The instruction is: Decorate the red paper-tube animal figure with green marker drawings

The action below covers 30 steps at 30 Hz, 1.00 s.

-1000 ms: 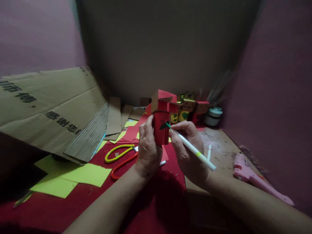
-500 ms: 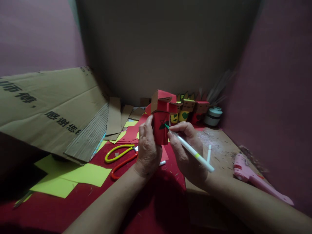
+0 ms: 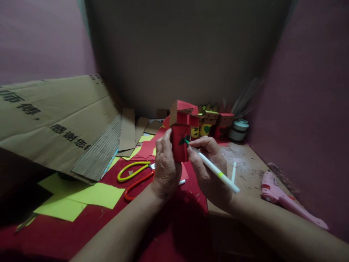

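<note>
Grasping likely light, crushable red paper cylinder [image 3: 180,153] at nine o'clock with left hand [image 3: 166,168]; pinching white tubular plastic marker [image 3: 216,171] with right hand [image 3: 211,183].

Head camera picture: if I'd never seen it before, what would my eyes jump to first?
Probably the bright red paper figure in the middle, held in the left hand, with the right hand holding a white marker to its front. Next might come the yellow paper sheets at lower left, then the pink glue gun far over on the right.
</note>
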Available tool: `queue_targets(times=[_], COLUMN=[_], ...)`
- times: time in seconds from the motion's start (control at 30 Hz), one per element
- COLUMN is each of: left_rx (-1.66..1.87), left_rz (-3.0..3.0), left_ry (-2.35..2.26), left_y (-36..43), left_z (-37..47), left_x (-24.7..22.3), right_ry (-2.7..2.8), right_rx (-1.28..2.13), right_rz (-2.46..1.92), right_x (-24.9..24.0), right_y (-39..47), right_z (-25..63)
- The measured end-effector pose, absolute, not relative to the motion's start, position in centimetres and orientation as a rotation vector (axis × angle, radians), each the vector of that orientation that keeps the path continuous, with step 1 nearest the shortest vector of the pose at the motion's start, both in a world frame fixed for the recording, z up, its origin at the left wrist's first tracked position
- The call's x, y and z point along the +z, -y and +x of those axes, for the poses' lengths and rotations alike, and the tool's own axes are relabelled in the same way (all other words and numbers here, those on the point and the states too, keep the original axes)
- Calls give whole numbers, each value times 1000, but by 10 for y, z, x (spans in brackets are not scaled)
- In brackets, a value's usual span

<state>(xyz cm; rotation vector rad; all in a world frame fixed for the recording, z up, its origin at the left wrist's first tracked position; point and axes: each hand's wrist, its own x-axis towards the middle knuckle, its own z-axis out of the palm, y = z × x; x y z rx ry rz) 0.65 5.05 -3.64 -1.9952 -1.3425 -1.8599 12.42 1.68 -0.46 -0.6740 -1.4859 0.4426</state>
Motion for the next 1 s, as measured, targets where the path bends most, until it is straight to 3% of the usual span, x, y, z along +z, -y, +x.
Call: queue_targets(times=[1.0], left_rx=[-1894], left_rz=[-2006], left_ry=[1366], left_y=[-49], left_z=[4], left_x=[-36], right_ry=[1466], right_rx=[472], right_rz=[-699], right_x=[-5], right_y=[-18], right_z=[125])
